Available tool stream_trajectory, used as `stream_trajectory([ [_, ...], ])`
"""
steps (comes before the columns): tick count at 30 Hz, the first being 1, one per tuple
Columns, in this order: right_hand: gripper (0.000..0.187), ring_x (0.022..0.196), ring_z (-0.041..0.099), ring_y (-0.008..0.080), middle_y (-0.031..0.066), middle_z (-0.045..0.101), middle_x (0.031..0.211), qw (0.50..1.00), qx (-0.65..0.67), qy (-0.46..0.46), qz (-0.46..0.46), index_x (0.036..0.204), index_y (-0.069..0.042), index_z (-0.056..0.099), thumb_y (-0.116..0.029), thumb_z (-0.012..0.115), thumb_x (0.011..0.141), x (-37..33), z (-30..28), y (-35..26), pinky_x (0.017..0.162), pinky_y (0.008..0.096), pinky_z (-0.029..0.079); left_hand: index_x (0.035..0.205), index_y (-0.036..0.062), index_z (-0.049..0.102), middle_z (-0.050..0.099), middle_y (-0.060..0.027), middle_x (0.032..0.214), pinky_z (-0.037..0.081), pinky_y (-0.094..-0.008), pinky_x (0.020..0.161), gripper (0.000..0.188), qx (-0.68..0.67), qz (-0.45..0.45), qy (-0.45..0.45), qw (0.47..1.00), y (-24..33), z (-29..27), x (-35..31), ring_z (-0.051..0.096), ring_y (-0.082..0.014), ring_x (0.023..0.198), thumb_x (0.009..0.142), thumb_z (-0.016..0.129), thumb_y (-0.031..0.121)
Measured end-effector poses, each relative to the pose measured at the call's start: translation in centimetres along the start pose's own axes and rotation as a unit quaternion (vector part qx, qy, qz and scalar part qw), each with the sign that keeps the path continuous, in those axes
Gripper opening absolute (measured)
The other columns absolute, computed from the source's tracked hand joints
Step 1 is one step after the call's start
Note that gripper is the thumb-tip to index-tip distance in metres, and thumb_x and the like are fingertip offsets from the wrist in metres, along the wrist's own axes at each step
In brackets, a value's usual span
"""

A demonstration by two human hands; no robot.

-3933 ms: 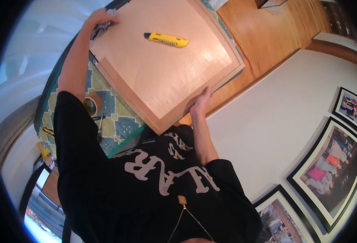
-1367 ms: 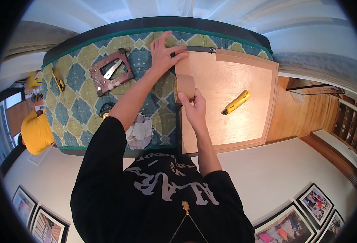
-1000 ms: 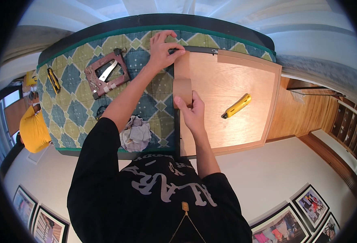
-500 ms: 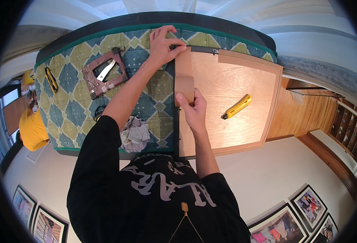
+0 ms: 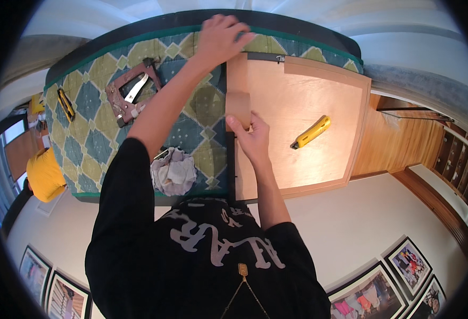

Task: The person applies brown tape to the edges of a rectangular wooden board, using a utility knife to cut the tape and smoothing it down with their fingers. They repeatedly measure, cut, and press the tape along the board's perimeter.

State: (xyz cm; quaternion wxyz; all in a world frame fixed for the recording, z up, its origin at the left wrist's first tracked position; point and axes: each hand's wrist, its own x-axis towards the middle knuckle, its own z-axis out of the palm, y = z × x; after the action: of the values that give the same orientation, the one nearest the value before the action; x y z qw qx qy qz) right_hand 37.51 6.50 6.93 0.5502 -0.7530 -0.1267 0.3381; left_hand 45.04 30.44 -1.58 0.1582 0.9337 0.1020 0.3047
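Observation:
A picture frame (image 5: 359, 106) lies back side up, its pale wooden panel (image 5: 282, 159) facing me. Brown paper tape (image 5: 237, 69) runs along its left side from the far corner to a tape roll (image 5: 239, 103). My right hand (image 5: 252, 135) grips that roll, thumb on the left and fingers on the right. Just beyond the far left corner, my left hand (image 5: 223, 40) is raised with its fingers spread, a little blurred, holding nothing. More brown tape (image 5: 324, 70) covers the far edge. On the panel rests a yellow utility knife (image 5: 312, 133).
The frame lies on a green-and-blue quilted cover (image 5: 93, 127). Left of my left forearm is a staple gun (image 5: 133, 91); a yellow-and-black cutter (image 5: 65, 105) lies farther left. A crumpled pale cloth (image 5: 174, 174) sits near my body. Framed photos (image 5: 408, 263) appear at the lower right.
My left hand has lifted off the tape's far end and moved away from me, its fingers opening. My right hand still holds the roll, shifted slightly farther away.

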Motion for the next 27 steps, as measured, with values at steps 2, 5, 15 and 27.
stream_trajectory([
  [2,0.043,0.074,0.065,0.0242,0.0147,0.071,0.081,0.988,-0.132,0.003,-0.084,0.089,0.005,0.070,-0.038,0.073,0.088,0.3,-0.3,0.4,0.080,0.0382,0.051,0.122,0.0142,0.065,0.061,-0.0084,0.122,0.040,-0.0443,0.096,0.050,0.084,-0.008,-0.150,0.985,3.3,0.9,2.1,0.054,-0.0288,0.114,0.091,0.059,0.052],
  [5,0.052,0.074,0.065,0.0336,0.0184,0.071,0.082,0.978,-0.202,-0.002,-0.054,0.089,0.006,0.070,-0.046,0.072,0.085,0.2,-0.5,0.4,0.093,0.0452,0.046,0.111,0.0044,0.061,0.056,-0.0171,0.106,0.039,-0.0462,0.089,0.052,0.037,-0.014,-0.132,0.990,4.7,3.4,0.4,0.051,-0.0335,0.105,0.083,0.065,0.048],
  [15,0.051,0.105,0.059,0.0312,0.0135,0.072,0.083,0.990,-0.095,-0.045,0.092,0.098,0.002,0.071,-0.043,0.081,0.077,-10.7,-2.3,4.9,0.088,0.0418,0.047,0.119,0.0062,0.062,0.055,-0.0183,0.115,0.034,-0.0499,0.094,0.053,0.084,-0.035,-0.134,0.987,4.2,2.7,0.8,0.047,-0.0332,0.110,0.092,0.055,0.051],
  [27,0.042,0.094,0.068,0.0233,0.0120,0.074,0.098,0.977,-0.122,-0.062,0.162,0.107,-0.001,0.070,-0.032,0.080,0.081,-22.7,-4.3,5.1,0.097,0.0378,0.046,0.119,0.0057,0.064,0.055,-0.0201,0.129,0.030,-0.0571,0.105,0.059,0.118,-0.024,-0.134,0.984,4.0,3.0,1.3,0.044,-0.0355,0.127,0.093,0.050,0.057],
])
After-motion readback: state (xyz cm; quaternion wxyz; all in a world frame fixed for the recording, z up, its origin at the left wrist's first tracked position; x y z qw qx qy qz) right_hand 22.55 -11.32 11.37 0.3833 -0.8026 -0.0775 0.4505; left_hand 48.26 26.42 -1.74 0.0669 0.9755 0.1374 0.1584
